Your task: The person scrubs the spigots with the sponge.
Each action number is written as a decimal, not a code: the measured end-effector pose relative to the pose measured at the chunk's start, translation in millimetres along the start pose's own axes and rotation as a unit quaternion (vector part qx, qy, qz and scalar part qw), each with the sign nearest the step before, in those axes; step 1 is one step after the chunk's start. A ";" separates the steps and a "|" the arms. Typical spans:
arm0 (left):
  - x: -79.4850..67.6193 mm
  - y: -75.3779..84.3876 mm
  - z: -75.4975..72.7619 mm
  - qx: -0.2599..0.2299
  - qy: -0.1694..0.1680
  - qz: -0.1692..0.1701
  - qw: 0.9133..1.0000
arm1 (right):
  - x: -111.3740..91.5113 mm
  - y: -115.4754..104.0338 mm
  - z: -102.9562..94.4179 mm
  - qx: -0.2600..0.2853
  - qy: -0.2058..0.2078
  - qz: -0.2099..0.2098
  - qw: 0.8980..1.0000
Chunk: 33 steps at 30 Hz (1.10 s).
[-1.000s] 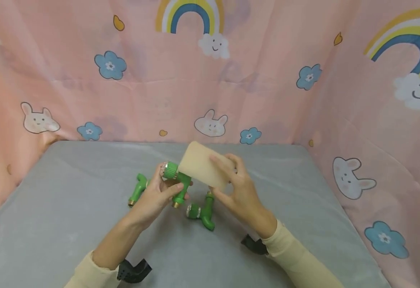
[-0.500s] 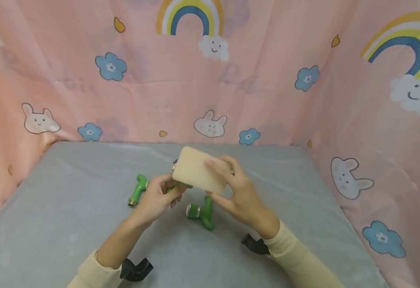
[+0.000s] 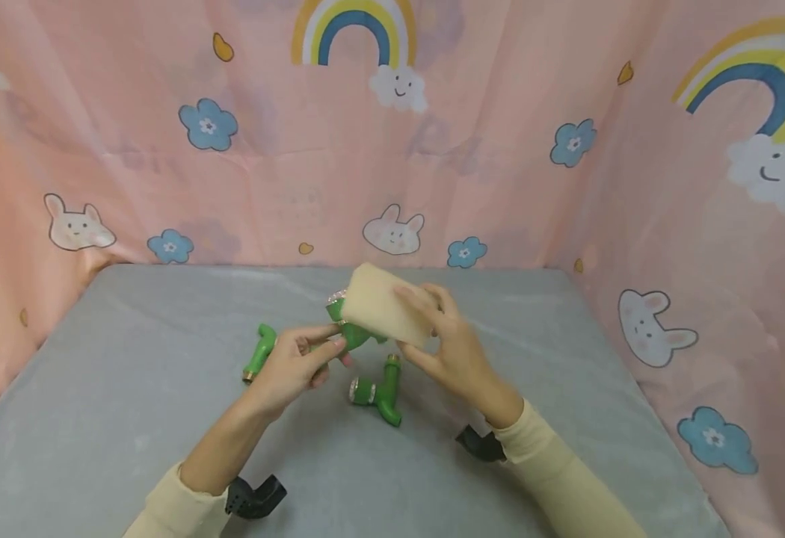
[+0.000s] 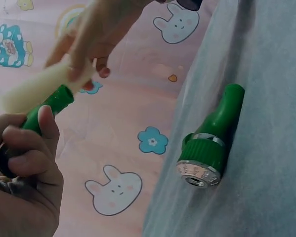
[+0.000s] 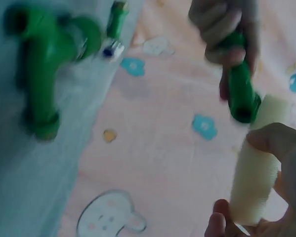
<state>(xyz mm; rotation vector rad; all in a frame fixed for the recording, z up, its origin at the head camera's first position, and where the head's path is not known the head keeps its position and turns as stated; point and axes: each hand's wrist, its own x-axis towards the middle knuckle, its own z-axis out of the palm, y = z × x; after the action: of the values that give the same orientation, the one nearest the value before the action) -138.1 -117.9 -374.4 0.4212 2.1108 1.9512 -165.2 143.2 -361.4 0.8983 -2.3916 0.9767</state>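
The nearest green tap [image 3: 388, 396] lies on grey cloth [image 3: 130, 388]. Above, the left hand [image 3: 294, 366] pinches a raised tap [image 3: 355, 335], partly hidden by the cream sponge [image 3: 380, 305] the right hand [image 3: 456, 351] grips, perhaps touching. A third tap [image 3: 261, 349] lies half-blocked behind the left hand, before a pink curtain [image 3: 500, 172].

A pale cream sponge [image 3: 386, 302] with rounded corners is held aslant just beside a green tap [image 3: 355, 335] with a silver-ended knob [image 3: 335, 308], which is likewise held tilted, both raised above the grey table [image 3: 534, 329], well in from its left and right edges.
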 end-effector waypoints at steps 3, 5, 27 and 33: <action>1.6 -1.2 2.8 0.013 0.010 -0.004 1.000 | 1.3 6.6 -2.3 -0.020 -0.006 0.033 0.999; 2.8 -2.8 2.4 0.013 0.014 -0.007 1.000 | 1.1 7.9 -5.0 -0.018 -0.010 0.039 0.999; 1.7 0.4 4.4 0.022 0.046 0.064 0.997 | 3.4 4.7 -7.8 0.092 -0.024 0.087 0.992; 2.9 -0.7 5.1 0.058 0.062 0.118 0.989 | 2.6 4.2 -20.2 0.108 0.033 0.083 0.990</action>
<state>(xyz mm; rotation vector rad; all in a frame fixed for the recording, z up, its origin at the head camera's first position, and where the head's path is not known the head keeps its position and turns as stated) -139.0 -112.2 -375.5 0.6116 2.3569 2.0320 -167.5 159.2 -348.3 0.7351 -2.3659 1.3270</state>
